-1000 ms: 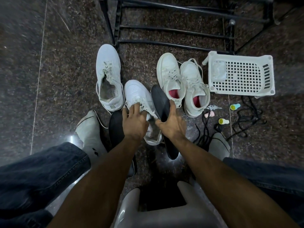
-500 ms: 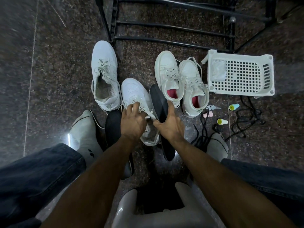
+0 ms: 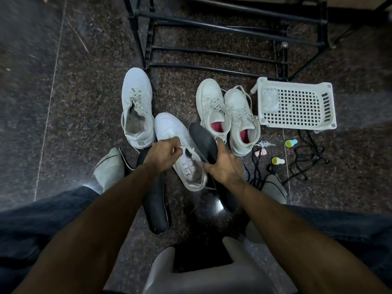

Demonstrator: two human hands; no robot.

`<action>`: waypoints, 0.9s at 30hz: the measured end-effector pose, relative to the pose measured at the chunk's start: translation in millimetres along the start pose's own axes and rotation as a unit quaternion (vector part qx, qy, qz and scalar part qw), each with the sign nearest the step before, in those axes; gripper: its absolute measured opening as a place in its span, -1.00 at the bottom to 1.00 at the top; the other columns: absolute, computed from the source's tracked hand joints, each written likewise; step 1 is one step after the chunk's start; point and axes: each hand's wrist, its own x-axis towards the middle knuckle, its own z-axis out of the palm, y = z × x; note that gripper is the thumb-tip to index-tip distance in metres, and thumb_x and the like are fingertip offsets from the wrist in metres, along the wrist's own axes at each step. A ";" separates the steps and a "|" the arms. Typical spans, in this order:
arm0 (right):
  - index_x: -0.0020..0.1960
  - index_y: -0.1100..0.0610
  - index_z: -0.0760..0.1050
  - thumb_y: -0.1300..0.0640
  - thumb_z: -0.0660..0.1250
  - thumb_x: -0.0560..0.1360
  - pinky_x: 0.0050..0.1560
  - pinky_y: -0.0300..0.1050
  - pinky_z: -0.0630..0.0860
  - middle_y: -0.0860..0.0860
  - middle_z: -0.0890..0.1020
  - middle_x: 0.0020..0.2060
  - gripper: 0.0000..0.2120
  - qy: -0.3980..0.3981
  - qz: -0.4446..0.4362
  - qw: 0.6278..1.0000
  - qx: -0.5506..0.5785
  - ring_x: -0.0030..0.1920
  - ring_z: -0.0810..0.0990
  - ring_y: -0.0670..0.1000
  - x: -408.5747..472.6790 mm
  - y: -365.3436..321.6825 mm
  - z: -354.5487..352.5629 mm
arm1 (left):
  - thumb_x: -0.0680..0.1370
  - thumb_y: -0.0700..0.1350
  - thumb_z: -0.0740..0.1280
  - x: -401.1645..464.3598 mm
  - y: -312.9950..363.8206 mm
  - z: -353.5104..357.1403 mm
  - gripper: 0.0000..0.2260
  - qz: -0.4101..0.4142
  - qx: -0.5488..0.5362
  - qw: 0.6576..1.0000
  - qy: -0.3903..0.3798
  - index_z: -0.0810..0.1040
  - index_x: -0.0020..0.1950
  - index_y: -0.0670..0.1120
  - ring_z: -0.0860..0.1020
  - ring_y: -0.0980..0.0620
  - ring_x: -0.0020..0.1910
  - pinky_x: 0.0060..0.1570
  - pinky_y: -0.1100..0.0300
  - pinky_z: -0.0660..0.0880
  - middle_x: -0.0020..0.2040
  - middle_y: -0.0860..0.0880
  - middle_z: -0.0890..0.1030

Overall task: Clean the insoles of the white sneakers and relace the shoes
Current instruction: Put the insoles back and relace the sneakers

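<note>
A white sneaker [image 3: 180, 153] lies on the dark stone floor [image 3: 63, 102], in the middle, just in front of the person's knees. The left hand [image 3: 163, 155] is over its tongue, and its grip is tight on a white lace [image 3: 192, 150]. The right hand [image 3: 224, 164] rests on a black insole [image 3: 201, 136] that leans along the right side of this sneaker; its thumb points up and its fingers curl around the insole's edge. A 2nd black insole [image 3: 156, 209] lies flat on the floor under the left arm.

Another white sneaker [image 3: 137, 107] sits just to the left and farther away. 2 white sneakers with pink insides [image 3: 227, 115] stand side by side to the right. A white basket [image 3: 297, 105] lies near the black rack [image 3: 212, 39]. Black laces [image 3: 305, 162] are in a loose heap below the basket.
</note>
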 end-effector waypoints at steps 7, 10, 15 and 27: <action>0.53 -0.03 -0.02 -0.14 0.39 0.41 0.12 0.03 0.49 0.03 0.33 0.45 -0.15 -0.077 -0.117 0.957 -0.252 0.15 0.57 0.19 -46.9 30.9 -24.0 | 0.60 -0.04 0.22 4.7 1.9 2.0 -0.84 -0.006 0.093 0.995 -0.032 0.41 -0.08 -0.13 0.53 -0.23 -0.20 -0.23 0.03 0.39 -0.15 -0.15 0.59; 0.52 0.00 0.01 -0.17 0.34 0.43 0.07 0.04 0.51 0.06 0.40 0.39 -0.20 -0.085 -0.145 0.935 -0.314 0.11 0.58 0.20 -53.3 26.2 -29.2 | 0.59 -0.03 0.21 3.9 2.4 1.5 -0.84 -0.008 0.089 0.996 -0.030 0.41 -0.07 -0.11 0.53 -0.23 -0.18 -0.22 0.03 0.40 -0.15 -0.14 0.59; 0.38 0.09 0.26 -0.19 0.31 0.45 -0.01 0.03 0.49 0.14 0.55 0.20 -0.38 -0.081 -0.163 0.924 -0.337 0.07 0.59 0.24 -54.4 -10.0 -21.2 | 0.58 -0.03 0.21 3.2 5.3 1.0 -0.85 -0.031 0.092 0.995 -0.035 0.43 -0.08 -0.10 0.53 -0.23 -0.15 -0.21 0.05 0.38 -0.11 -0.15 0.61; 0.36 0.11 0.17 -0.18 0.43 0.37 -0.06 0.06 0.52 0.07 0.43 0.21 -0.26 -0.002 -0.050 0.980 -0.192 0.14 0.55 0.18 -44.7 -45.0 41.6 | 0.53 -0.03 0.24 7.4 1.7 2.3 -0.87 -0.035 0.084 0.995 -0.050 0.49 -0.12 -0.06 0.56 -0.16 -0.16 -0.20 0.04 0.46 -0.14 -0.08 0.63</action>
